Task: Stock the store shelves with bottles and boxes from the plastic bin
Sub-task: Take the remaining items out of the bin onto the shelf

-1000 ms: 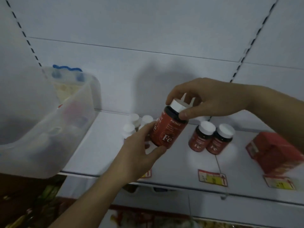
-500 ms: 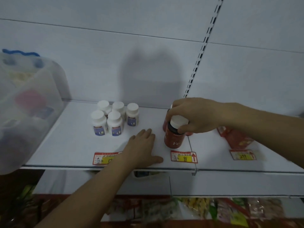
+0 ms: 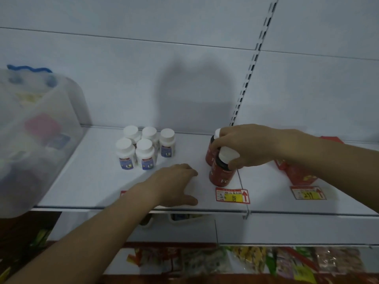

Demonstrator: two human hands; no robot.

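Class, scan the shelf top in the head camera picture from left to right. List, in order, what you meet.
plastic bin → white-capped bottles with blue labels → left hand → red bottle gripped by the right hand → red packet

Two bare forearms come into view from the lower left and the right edge, with no sleeve showing on either as far as the frame reaches. The left hand [image 3: 176, 184] and the right hand [image 3: 249, 145] wear no gloves. No ring, watch or band is visible on the fingers or wrists in the dim, slightly blurred view.
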